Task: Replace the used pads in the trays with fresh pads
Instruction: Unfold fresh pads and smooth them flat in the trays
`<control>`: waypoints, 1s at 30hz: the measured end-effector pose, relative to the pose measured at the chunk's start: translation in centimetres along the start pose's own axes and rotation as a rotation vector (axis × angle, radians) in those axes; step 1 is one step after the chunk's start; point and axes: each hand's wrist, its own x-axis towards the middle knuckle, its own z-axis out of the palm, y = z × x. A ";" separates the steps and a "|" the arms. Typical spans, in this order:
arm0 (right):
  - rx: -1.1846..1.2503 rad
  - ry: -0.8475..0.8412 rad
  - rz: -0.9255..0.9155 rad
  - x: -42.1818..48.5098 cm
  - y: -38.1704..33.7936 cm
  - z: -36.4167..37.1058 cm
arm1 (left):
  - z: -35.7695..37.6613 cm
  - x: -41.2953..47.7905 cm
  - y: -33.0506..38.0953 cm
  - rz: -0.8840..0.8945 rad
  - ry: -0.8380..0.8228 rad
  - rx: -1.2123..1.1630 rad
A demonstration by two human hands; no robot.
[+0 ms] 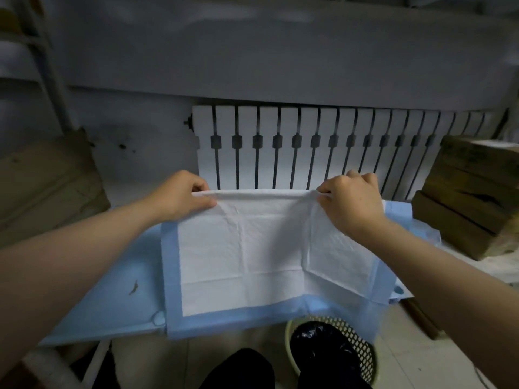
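A mesh basket (pixel 362 352) holding a black bag stands nearest, and above it a fresh pad (pixel 247 256) lies white face up across a blue sheet (pixel 112 276), its near border overhanging the sheet's front edge and its long axis running left to right, parallel to the radiator (pixel 309 136) behind. The hands, well apart, pinch the pad's bunched, lifted far edge, left hand (pixel 179 196) at one corner, right hand (pixel 351 202) at the other. The swap looks about midway: the pad is not yet flat, and whether the marked sheet is a used pad cannot be told.
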 end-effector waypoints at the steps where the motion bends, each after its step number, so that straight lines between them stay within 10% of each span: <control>1: -0.037 -0.018 0.003 0.4 0.1 0.1 | -0.4 0.0 0.1 -0.003 0.008 0.022; 11: 0.143 -0.202 0.246 5.7 0.4 0.8 | -1.9 3.6 0.7 -0.081 0.206 0.361; 21: 0.794 0.271 0.219 7.4 2.4 0.4 | -3.6 5.8 3.8 0.192 0.744 0.321; 30: 0.757 -0.142 0.351 -2.6 4.0 9.8 | 9.0 -2.4 -3.3 0.241 0.299 0.356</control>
